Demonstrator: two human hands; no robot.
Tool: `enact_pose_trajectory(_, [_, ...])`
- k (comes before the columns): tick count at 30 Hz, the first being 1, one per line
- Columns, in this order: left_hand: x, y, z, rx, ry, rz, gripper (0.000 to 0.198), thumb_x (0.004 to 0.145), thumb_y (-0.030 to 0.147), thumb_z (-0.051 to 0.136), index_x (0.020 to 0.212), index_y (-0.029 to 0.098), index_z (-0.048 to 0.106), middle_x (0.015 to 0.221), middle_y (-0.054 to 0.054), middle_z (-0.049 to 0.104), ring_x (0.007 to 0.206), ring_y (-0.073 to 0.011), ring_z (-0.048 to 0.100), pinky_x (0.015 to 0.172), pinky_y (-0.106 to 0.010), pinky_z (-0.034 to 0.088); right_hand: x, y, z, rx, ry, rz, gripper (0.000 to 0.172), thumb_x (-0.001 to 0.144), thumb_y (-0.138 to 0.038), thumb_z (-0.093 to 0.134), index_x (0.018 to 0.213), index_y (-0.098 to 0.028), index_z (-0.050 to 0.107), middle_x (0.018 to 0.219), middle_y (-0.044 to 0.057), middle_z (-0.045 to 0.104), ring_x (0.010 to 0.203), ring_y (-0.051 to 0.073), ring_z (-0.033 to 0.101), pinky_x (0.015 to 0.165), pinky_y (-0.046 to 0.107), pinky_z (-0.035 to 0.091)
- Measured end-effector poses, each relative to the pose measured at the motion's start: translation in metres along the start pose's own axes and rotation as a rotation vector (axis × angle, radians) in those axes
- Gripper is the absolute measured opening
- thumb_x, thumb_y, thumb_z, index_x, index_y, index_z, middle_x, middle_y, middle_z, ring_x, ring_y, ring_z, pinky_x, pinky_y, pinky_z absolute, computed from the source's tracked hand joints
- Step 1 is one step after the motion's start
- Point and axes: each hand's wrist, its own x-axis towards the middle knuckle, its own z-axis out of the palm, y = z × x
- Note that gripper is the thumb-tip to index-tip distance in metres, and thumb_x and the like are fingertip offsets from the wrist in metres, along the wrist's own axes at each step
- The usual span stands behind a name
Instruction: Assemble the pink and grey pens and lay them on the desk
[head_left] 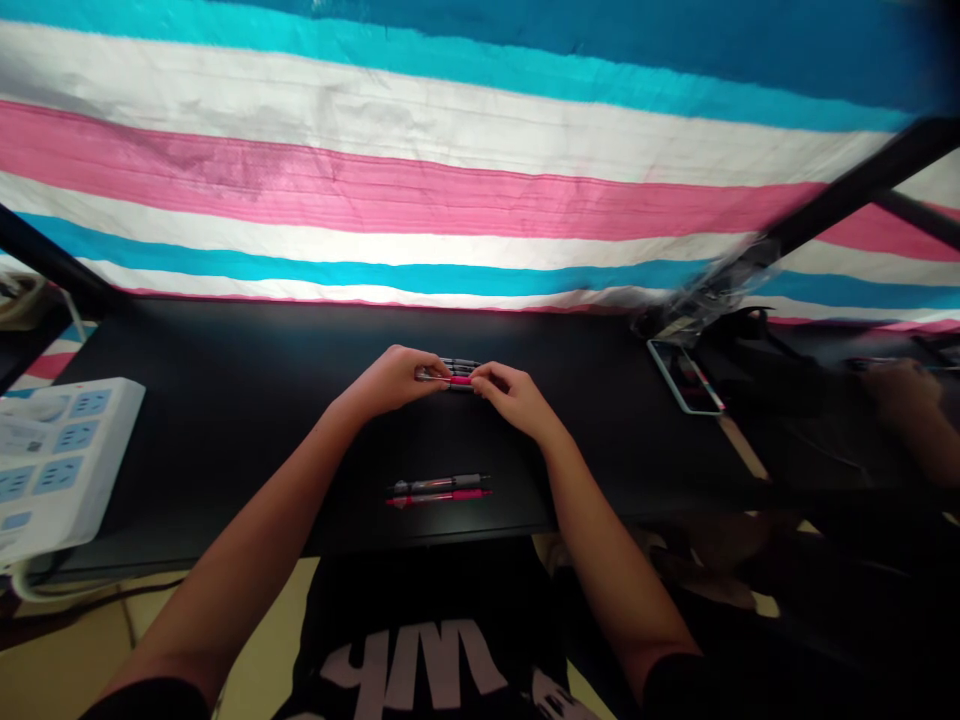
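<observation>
Both my hands meet over a small row of pens (459,364) lying side by side on the black table (247,400). My left hand (397,380) pinches the left end of a red pen (460,381), and my right hand (506,392) pinches its right end. Fingers cover both ends of the row, so the exact number of pens is hidden. Closer to my body, a dark pen (439,485) and a pink-red pen (442,497) lie nearly parallel, apart from my hands.
A white power strip (112,440) stands at the left edge. To the right lie a phone (685,377), a wooden strip (742,447) and clear plastic wrapping (712,290). Another person's hand (900,385) shows at far right. A striped sheet (450,190) hangs behind the table.
</observation>
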Motion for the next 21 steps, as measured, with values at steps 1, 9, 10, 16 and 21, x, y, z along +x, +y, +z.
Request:
enact_pose_trajectory(1, [0.000, 0.000, 0.000, 0.002, 0.010, 0.003, 0.019, 0.084, 0.030, 0.073, 0.097, 0.020, 0.083, 0.081, -0.005, 0.078, 0.072, -0.0183, 0.068, 0.071, -0.027, 0.050, 0.000, 0.000, 0.000, 0.021, 0.007, -0.009, 0.028, 0.091, -0.047, 0.066, 0.089, -0.019, 0.069, 0.082, 0.003, 0.067, 0.073, 0.017, 0.058, 0.069, 0.030, 0.044])
enact_pose_trajectory(9, [-0.002, 0.004, -0.003, -0.073, 0.079, 0.023, 0.016, 0.079, 0.031, 0.078, 0.090, 0.019, 0.081, 0.080, -0.004, 0.078, 0.072, -0.0173, 0.068, 0.069, -0.027, 0.051, 0.001, -0.002, -0.001, 0.028, -0.051, 0.041, 0.044, 0.098, -0.054, 0.053, 0.077, -0.017, 0.067, 0.067, 0.001, 0.057, 0.063, 0.015, 0.050, 0.063, 0.029, 0.038])
enact_pose_trajectory(10, [-0.001, 0.006, -0.004, -0.133, 0.125, 0.004, 0.018, 0.077, 0.032, 0.080, 0.089, 0.018, 0.080, 0.079, -0.005, 0.078, 0.071, -0.0171, 0.068, 0.068, -0.027, 0.050, 0.001, -0.002, -0.001, 0.043, -0.032, 0.040, 0.045, 0.098, -0.055, 0.053, 0.078, -0.018, 0.067, 0.066, 0.001, 0.057, 0.063, 0.015, 0.050, 0.063, 0.029, 0.039])
enact_pose_trajectory(16, [0.006, 0.018, 0.009, -0.822, 0.477, -0.105, 0.035, 0.089, 0.052, 0.067, 0.091, 0.017, 0.067, 0.090, -0.010, 0.076, 0.076, -0.0171, 0.068, 0.067, -0.029, 0.052, 0.001, -0.004, 0.005, 0.141, 0.049, 0.010, 0.044, 0.092, -0.061, 0.061, 0.079, -0.019, 0.066, 0.069, 0.001, 0.060, 0.065, 0.016, 0.053, 0.064, 0.029, 0.042])
enact_pose_trajectory(21, [0.008, 0.037, 0.026, -1.119, 0.460, -0.260, 0.051, 0.099, 0.066, 0.037, 0.072, 0.022, 0.042, 0.072, -0.004, 0.064, 0.076, -0.0179, 0.065, 0.070, -0.032, 0.053, -0.002, -0.008, 0.021, 0.101, -0.039, -0.012, 0.038, 0.088, -0.055, 0.066, 0.080, -0.018, 0.067, 0.065, -0.001, 0.055, 0.060, 0.013, 0.046, 0.059, 0.027, 0.038])
